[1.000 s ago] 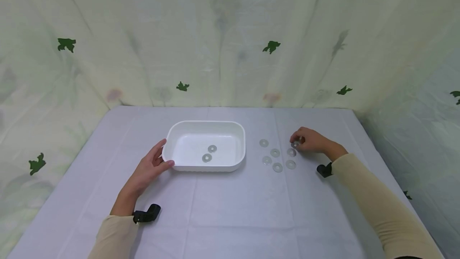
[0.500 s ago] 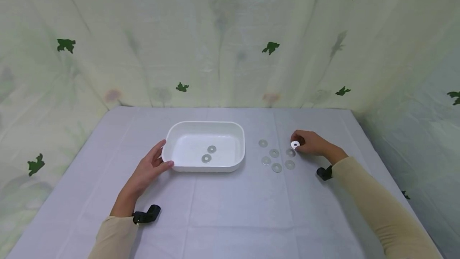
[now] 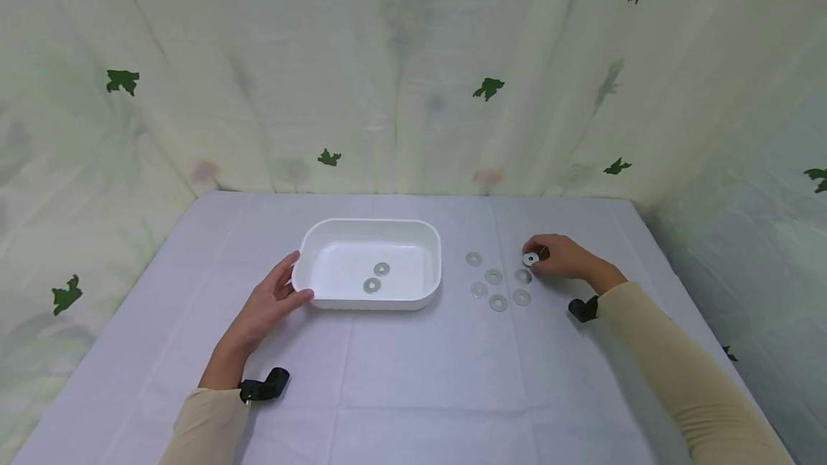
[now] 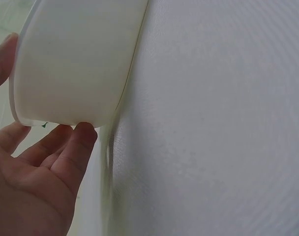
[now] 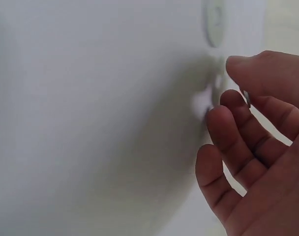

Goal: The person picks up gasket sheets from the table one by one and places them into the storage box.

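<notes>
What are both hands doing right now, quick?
Left hand: holding the white tray by its left end.
Right hand: closed on one flat silver washer, pinching it.

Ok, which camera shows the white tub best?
The head view: it shows the white tub's open top and two washers lying inside. The left wrist view catches only part of its outer wall, up close. I can't spot the tub in the right wrist view.
</notes>
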